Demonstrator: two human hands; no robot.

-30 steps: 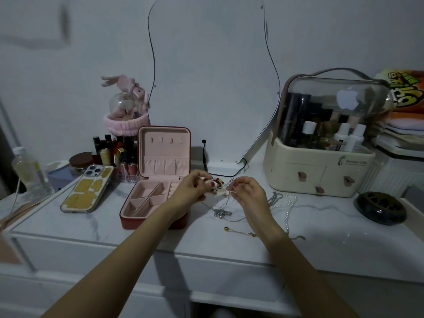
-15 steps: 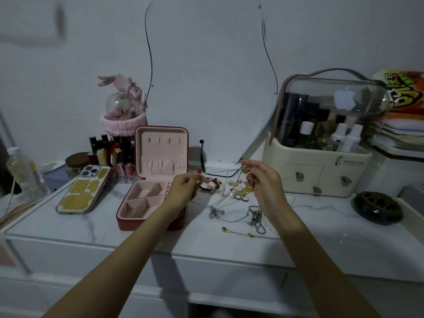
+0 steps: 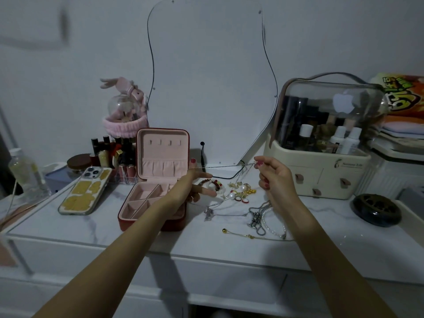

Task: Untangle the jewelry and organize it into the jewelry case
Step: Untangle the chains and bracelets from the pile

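A thin silver chain (image 3: 226,165) is held taut, pinched by the left hand (image 3: 191,184) and the right hand (image 3: 274,177); beneath them, tangled jewelry (image 3: 241,191) is seen.

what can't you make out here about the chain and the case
Head view only:
- Chain: too thin and dim to tell whether it is free of the pile; its lower strands merge with it.
- Left hand: its grip on the chain is unclear.
- Case: the left forearm hides its right compartments.
- Right hand: pinches the chain end; any clasp is too small to see.
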